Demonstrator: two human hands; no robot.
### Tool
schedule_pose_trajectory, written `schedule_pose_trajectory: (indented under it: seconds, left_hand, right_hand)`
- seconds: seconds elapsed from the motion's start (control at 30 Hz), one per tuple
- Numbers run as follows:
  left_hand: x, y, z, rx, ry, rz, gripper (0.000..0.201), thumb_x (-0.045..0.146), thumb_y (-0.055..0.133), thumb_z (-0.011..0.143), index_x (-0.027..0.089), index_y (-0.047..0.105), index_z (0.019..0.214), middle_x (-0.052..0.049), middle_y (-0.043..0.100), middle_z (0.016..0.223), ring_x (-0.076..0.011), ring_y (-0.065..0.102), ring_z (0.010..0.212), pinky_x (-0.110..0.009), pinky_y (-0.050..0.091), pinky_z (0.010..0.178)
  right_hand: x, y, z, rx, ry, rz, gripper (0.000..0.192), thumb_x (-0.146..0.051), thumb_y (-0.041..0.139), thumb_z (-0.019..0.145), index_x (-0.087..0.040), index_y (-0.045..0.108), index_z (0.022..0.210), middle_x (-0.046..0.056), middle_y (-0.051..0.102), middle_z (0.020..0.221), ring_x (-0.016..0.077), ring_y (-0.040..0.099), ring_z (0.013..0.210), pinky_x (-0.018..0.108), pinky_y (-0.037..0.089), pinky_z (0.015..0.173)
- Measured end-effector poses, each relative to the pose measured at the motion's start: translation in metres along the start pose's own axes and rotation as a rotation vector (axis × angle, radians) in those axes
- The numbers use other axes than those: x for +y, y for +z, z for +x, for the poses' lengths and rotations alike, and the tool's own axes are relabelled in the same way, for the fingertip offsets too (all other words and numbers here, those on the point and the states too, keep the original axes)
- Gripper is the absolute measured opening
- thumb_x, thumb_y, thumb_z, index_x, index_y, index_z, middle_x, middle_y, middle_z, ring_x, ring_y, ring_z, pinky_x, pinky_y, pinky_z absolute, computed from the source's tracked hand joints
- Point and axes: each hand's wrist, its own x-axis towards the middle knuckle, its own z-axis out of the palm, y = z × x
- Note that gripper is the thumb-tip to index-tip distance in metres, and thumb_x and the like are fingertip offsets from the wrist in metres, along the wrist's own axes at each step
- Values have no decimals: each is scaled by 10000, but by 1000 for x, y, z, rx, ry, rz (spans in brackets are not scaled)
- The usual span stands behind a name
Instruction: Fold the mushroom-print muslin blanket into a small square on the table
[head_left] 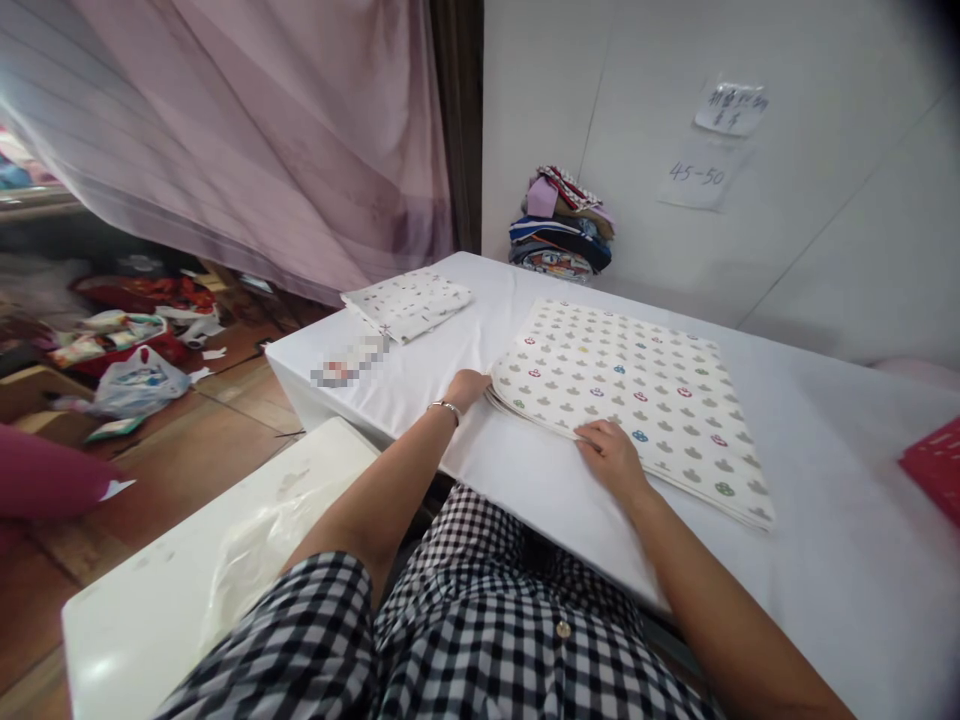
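In front of me a white cloth (pixel 615 390) with a small grey, red, blue and green print lies folded in layers. Its near left corner is pinched by my left hand (pixel 469 388), which wears a bracelet. My right hand (pixel 609 455) rests at the near edge of this cloth, its fingers on the top layer near the fold. Its thumb is partly hidden, and the fingers look fairly straight. Further left lies a smaller folded printed cloth (pixel 409 303), with a blurred-out item (pixel 351 360) in front of it.
The white-covered table (pixel 810 440) meets a wall bearing two paper notes (pixel 694 175). A pile of folded clothes (pixel 562 225) stands at the back. A red object (pixel 934 465) sits at the right. To the left are a white stand (pixel 150 610), a pink curtain (pixel 322 130) and bags (pixel 139 382).
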Motion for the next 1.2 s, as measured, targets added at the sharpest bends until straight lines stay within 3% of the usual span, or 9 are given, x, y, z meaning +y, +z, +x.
schedule_pose_trajectory:
  seconds: [0.27,0.4,0.53,0.67,0.93,1.07,1.2]
  left_hand:
    - [-7,-1,1,21,-81,-158,150,287,541,711,168,631,697,-86,673,834,-200,594,797,-244,405,620]
    - [-5,2,4,7,-94,-228,223,343,529,738,155,648,729,-79,674,809,-182,594,740,-251,423,627]
    - [-2,3,4,32,-108,-236,346,470,547,739,140,646,762,-120,670,890,-219,610,809,-282,430,678]
    - [-3,2,0,46,-112,-187,221,375,616,674,155,597,665,-123,657,869,-249,606,846,-287,412,654]
    - [-6,-5,-6,42,-78,-201,167,326,579,670,167,556,624,-52,597,703,-175,558,700,-249,372,569]
    - [-2,-6,-6,55,-73,-240,186,347,589,670,164,562,654,-39,583,685,-154,532,660,-244,364,556]
    - [1,-5,-4,61,-70,-258,182,338,599,660,158,574,670,-37,586,679,-151,527,660,-243,359,558]
  right_hand:
    - [2,2,0,11,-11,-9,209,-264,521,843,-229,697,951,52,642,915,204,563,871,357,453,789]
    - [1,1,0,9,-4,1,210,-272,523,845,-227,696,956,50,642,910,203,565,865,358,454,783]
    - [0,1,0,6,8,9,212,-273,523,841,-230,698,953,51,644,915,206,569,872,364,457,786]
    - [0,0,0,0,21,13,212,-270,523,837,-238,697,954,51,644,921,208,571,874,368,459,788]
    - [0,0,-1,3,27,8,210,-278,521,837,-237,696,945,47,646,915,208,570,873,369,460,794]
    - [-12,1,16,-45,-10,33,219,-268,497,847,-243,691,946,39,650,908,199,576,865,359,465,789]
    - [-43,19,58,-75,-121,30,222,-269,499,864,-219,658,1011,62,643,977,212,565,912,366,443,840]
